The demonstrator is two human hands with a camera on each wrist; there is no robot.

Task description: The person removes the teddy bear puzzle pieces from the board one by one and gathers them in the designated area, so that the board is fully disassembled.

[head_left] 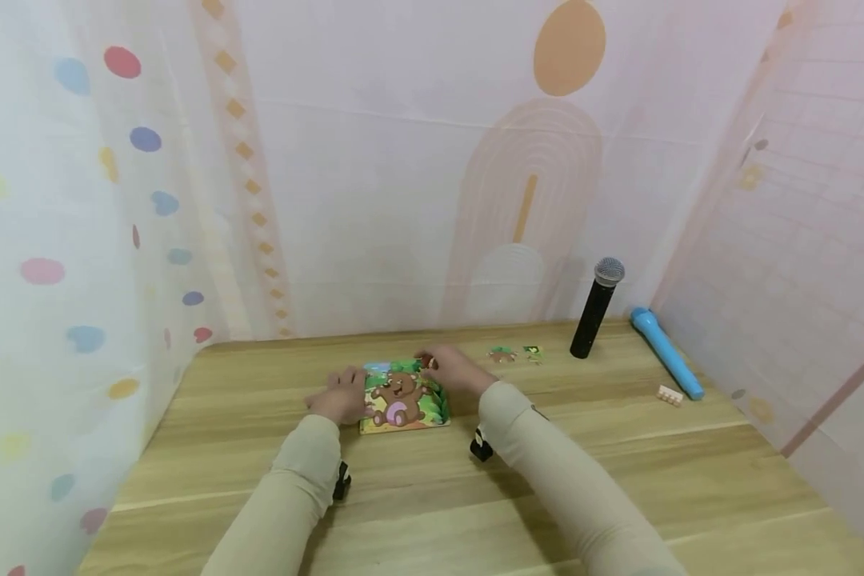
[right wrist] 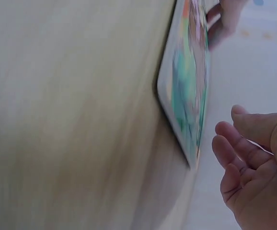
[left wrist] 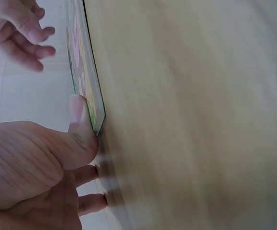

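Observation:
A flat puzzle board (head_left: pixel 401 404) with a brown bear in a green scene lies on the wooden table. My left hand (head_left: pixel 340 398) is at its left side; in the left wrist view the thumb (left wrist: pixel 79 115) touches the board's edge, and other fingertips rest on the table. The right hand (head_left: pixel 455 370) is over the board's upper right corner. In the right wrist view its fingers (right wrist: pixel 236 143) are loosely bent, apart from the board, and I see nothing held. A dark reddish-brown patch beside those fingers in the head view is too small to make out.
Several small puzzle pieces (head_left: pixel 504 354) lie right of the board. Farther right are a black microphone (head_left: pixel 594 312) standing tilted, a blue toy microphone (head_left: pixel 666 352) and a small pale block (head_left: pixel 670 395). Patterned curtains (head_left: pixel 374 200) hang behind the table (head_left: pixel 418 512).

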